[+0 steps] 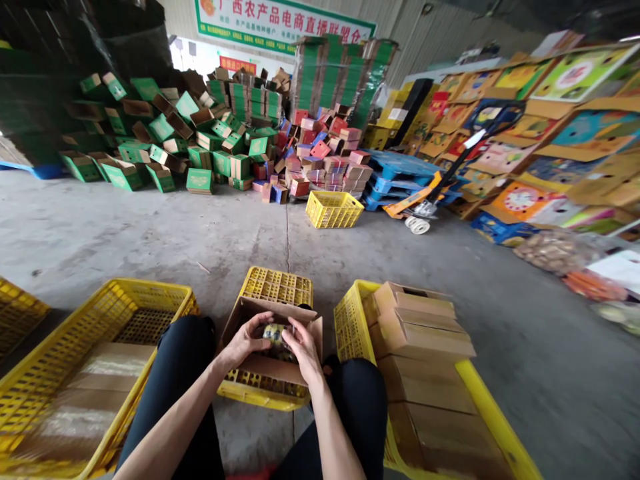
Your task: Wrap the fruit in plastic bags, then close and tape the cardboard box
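Note:
An open cardboard box (271, 364) stands before me on an upturned yellow crate (277, 285), between my knees. My left hand (249, 339) reaches in from the left, fingers curled against a small rounded yellow-green item with dark marks (274, 333). On the item's other side, my right hand (301, 343) has its fingers against it too. Both hands hold the item between them, at the level of the box opening. It looks like a piece of fruit in a printed wrap, but its kind is unclear. More items, dim and partly hidden, lie below it in the box.
At my right a yellow crate (353, 324) holds several cardboard boxes (435, 400). To my left, another yellow crate (165, 291) has taped boxes (95, 393) inside. Farther off are a yellow basket (334, 212), a pallet jack (425, 200) and heaps of green boxes (125, 175).

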A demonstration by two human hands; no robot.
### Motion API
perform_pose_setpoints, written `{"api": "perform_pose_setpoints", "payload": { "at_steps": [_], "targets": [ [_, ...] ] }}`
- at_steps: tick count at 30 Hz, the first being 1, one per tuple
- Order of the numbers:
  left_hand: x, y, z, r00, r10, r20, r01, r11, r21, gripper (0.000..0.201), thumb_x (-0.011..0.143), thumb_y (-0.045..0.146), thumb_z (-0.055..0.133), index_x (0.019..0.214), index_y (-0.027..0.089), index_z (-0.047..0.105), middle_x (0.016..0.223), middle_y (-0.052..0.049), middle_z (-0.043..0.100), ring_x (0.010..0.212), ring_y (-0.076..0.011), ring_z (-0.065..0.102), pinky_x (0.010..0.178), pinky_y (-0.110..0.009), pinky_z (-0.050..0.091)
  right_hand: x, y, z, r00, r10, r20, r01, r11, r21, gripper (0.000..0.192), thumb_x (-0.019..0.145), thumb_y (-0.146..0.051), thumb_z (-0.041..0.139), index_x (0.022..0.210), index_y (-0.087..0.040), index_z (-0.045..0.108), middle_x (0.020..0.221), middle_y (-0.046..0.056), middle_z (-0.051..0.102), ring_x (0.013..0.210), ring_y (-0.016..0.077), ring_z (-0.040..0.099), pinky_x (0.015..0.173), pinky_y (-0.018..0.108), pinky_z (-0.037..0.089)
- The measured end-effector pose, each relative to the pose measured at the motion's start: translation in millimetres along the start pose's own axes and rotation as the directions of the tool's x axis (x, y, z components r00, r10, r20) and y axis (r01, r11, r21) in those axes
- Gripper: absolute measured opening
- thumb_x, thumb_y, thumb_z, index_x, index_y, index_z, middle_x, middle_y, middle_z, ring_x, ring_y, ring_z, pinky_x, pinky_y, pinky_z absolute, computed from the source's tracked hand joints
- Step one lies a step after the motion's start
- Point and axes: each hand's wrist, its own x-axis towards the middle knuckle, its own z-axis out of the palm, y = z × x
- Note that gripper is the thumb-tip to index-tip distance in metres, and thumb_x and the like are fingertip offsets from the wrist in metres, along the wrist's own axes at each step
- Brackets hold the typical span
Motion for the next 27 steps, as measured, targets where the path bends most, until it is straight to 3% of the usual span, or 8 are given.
{"api": "perform_pose_setpoints", "payload": {
  "at_steps": [4, 9, 11, 13, 16, 17, 22, 27],
  "targets": [
    [-1, -3, 1.1, 0.998, -0.012, -0.058, 0.012, 1.0, -0.004, 0.087, 0.066, 0.029, 0.097, 0.145, 0.032, 0.059, 0.153, -0.011, 0.054, 0.128, -0.0318, 0.06, 0.096, -0.035, 0.053, -1, 1, 1, 0.995, -0.044, 0.086, 0.04, 0.998, 0.045, 0.066, 0.07, -0.043, 0.09, 0.131, -0.029, 0.069, 0.127, 0.006, 0.075, 0.123, 0.0297, 0.068, 0.105, 0.045, 0.056],
    [-1, 0, 4.2, 0.998, -0.063, -0.022, 0.065, 0.996, 0.067, 0.065, 0.066, 0.037, 0.097, 0.124, 0.02, 0.07, 0.114, -0.009, 0.073, 0.097, -0.0243, 0.069, 0.085, -0.034, 0.054, 0, 5, 0, 0.99, -0.072, 0.123, 0.068, 0.997, 0.031, 0.074, 0.07, -0.044, 0.089, 0.139, -0.028, 0.064, 0.129, 0.008, 0.075, 0.124, 0.0307, 0.068, 0.106, 0.046, 0.055],
    [0, 2, 4.9, 0.996, -0.058, -0.072, 0.066, 0.992, 0.109, 0.065, 0.062, 0.039, 0.098, 0.118, 0.02, 0.071, 0.108, -0.007, 0.074, 0.089, -0.0223, 0.069, 0.079, -0.032, 0.055, 3, 7, -3, 0.994, -0.071, 0.083, 0.075, 0.997, -0.038, 0.075, 0.079, -0.049, 0.081, 0.146, -0.028, 0.057, 0.131, 0.009, 0.074, 0.125, 0.0299, 0.068, 0.105, 0.045, 0.056],
    [0, 4, 5.0, 0.985, -0.051, -0.167, 0.078, 0.985, 0.155, 0.068, 0.057, 0.043, 0.099, 0.114, 0.019, 0.071, 0.103, -0.006, 0.074, 0.085, -0.0215, 0.069, 0.072, -0.029, 0.055, 6, 9, -8, 0.998, -0.062, 0.0, 0.06, 0.964, -0.257, 0.065, 0.093, -0.049, 0.065, 0.151, -0.026, 0.052, 0.133, 0.01, 0.073, 0.126, 0.0285, 0.068, 0.106, 0.044, 0.056],
    [1, 6, 3.9, 0.946, -0.034, -0.322, 0.111, 0.968, 0.224, 0.067, 0.058, 0.053, 0.096, 0.109, 0.017, 0.07, 0.098, -0.006, 0.075, 0.079, -0.0202, 0.07, 0.061, -0.024, 0.052, 11, 10, -15, 0.998, -0.026, -0.053, -0.02, 0.692, -0.722, 0.049, 0.102, -0.031, 0.045, 0.149, -0.02, 0.055, 0.139, 0.012, 0.069, 0.131, 0.027, 0.065, 0.113, 0.042, 0.05],
    [1, 7, 3.3, 0.932, -0.028, -0.36, 0.122, 0.963, 0.24, 0.066, 0.06, 0.056, 0.094, 0.106, 0.016, 0.07, 0.097, -0.007, 0.075, 0.076, -0.0194, 0.07, 0.057, -0.023, 0.05, 13, 11, -15, 0.999, -0.006, -0.04, -0.028, 0.613, -0.79, 0.048, 0.101, -0.025, 0.044, 0.147, -0.018, 0.058, 0.142, 0.013, 0.068, 0.133, 0.0272, 0.063, 0.116, 0.041, 0.047],
    [2, 5, 1.4, 0.922, -0.031, -0.386, 0.136, 0.96, 0.245, 0.062, 0.066, 0.062, 0.09, 0.1, 0.015, 0.068, 0.087, -0.006, 0.075, 0.058, -0.0138, 0.067, 0.051, -0.021, 0.046, 12, 15, -7, 0.99, 0.118, 0.078, 0.018, 0.437, -0.899, 0.047, 0.093, -0.006, 0.049, 0.134, -0.016, 0.069, 0.138, 0.013, 0.07, 0.13, 0.0255, 0.065, 0.113, 0.033, 0.047],
    [1, 0, 1.5, 0.952, -0.038, -0.305, 0.111, 0.968, 0.226, 0.06, 0.067, 0.058, 0.09, 0.105, 0.016, 0.067, 0.094, -0.005, 0.074, 0.066, -0.015, 0.07, 0.059, -0.023, 0.053, 12, 19, 1, 0.969, 0.231, 0.088, 0.026, 0.261, -0.965, 0.045, 0.087, 0.002, 0.049, 0.122, -0.011, 0.075, 0.13, 0.017, 0.074, 0.125, 0.0269, 0.068, 0.107, 0.032, 0.049]
  ]
}}
